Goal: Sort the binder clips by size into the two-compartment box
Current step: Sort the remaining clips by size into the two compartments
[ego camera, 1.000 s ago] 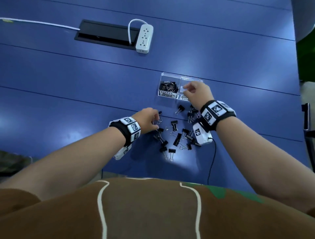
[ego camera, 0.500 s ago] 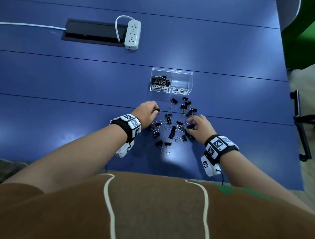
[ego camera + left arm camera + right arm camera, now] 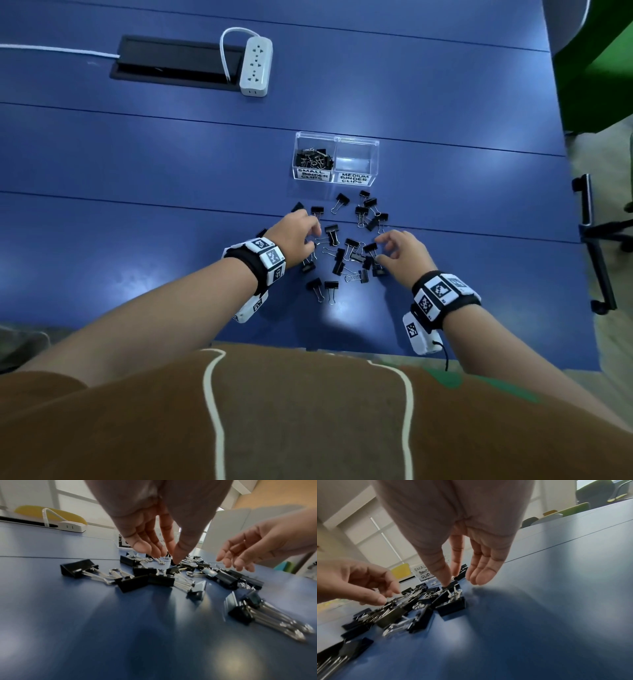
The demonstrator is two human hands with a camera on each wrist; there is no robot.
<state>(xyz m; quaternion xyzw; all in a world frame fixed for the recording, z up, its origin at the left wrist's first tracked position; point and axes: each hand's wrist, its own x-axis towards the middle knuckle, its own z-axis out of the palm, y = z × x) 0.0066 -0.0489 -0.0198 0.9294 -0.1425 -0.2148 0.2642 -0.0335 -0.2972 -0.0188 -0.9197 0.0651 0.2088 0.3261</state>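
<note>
Binder clips (image 3: 342, 246), black with silver wire handles, lie scattered on the blue tabletop (image 3: 137, 178) just in front of the two-compartment box (image 3: 337, 138). Some overlap in a loose heap between the two hands; a few lie apart nearer the box, and a pair (image 3: 323, 289) sits on the near side of the heap.

Box: clear plastic, two compartments side by side. Left compartment, labelled "SMALL BINDER CLIPS", holds a clump of small clips (image 3: 313, 158). Right compartment, labelled "MEDIUM BINDER CLIPS" (image 3: 355, 179); contents cannot be made out.

Left hand (image 3: 297, 233): over the left edge of the heap, fingers pointing down and loosely spread. In the left wrist view the thumb (image 3: 181, 553) and forefinger tips come close together right at a clip in the heap; whether they already pinch it cannot be told.

Right hand (image 3: 400, 248): at the right edge of the heap, fingers relaxed and slightly parted. In the right wrist view the thumb tip (image 3: 444, 580) touches the top of a clip (image 3: 453, 585); other fingers hang straight, clear of it. Nothing gripped.

Far side of tabletop: white power strip (image 3: 256, 66) beside a black cable hatch (image 3: 171, 61).
</note>
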